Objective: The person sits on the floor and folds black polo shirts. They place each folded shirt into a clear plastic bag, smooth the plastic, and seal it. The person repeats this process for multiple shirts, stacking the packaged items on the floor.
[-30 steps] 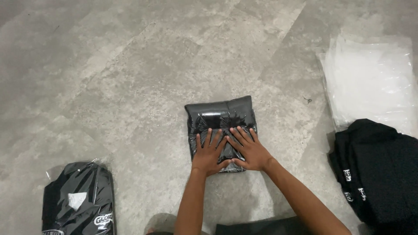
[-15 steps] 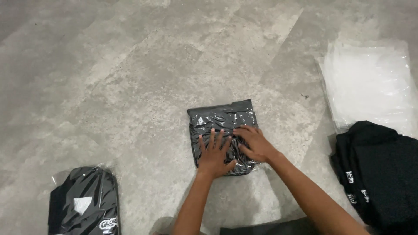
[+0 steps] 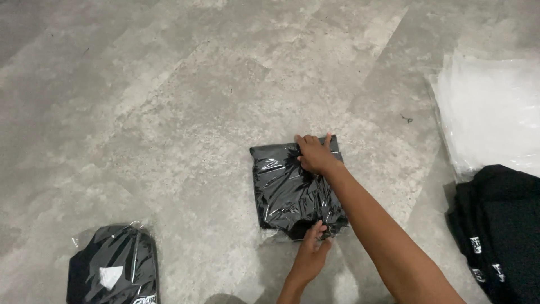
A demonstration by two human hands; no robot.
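Pinning the bagged garment [image 3: 292,194] flat on the floor [image 3: 169,112]: our right hand [image 3: 315,155] lies open, palm down on its far edge, holding it in place. Our left hand [image 3: 312,250] sits at the near edge, fingertips on the plastic; whether it pinches anything, we cannot tell. Right of our right hand: clear bags [image 3: 495,112], black clothes [image 3: 500,225]. Left of our left hand: another packed bag [image 3: 112,267].
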